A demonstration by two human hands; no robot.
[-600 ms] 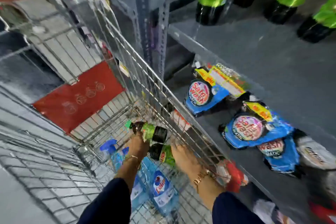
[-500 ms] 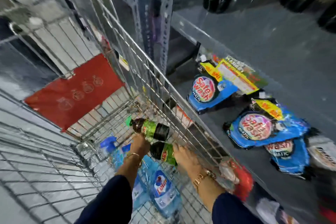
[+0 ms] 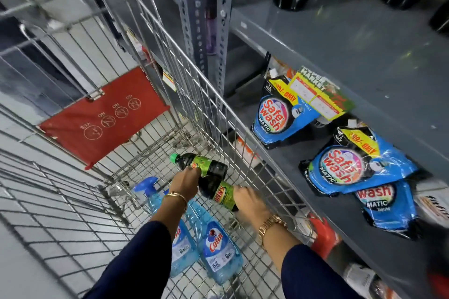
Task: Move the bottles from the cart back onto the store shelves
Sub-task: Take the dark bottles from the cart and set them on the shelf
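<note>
Grey shelf [image 3: 340, 39] fills the right of frame; lower centre, inside the cart [image 3: 218, 94], left hand [image 3: 185, 183] and right hand [image 3: 250, 202] each clasp a soda bottle [image 3: 201, 165], [image 3: 220, 193]. Pickup underway; lifting to the shelf likely follows.

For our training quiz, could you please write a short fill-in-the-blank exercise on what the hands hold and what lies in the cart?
1. Each hand, left hand and right hand, holds a dark soda bottle with a ____ label.
2. The left hand's soda bottle has a ____ cap.
3. The spray bottles lying on the floor of the cart hold ____ liquid.

Missing words: green; green; blue
</note>
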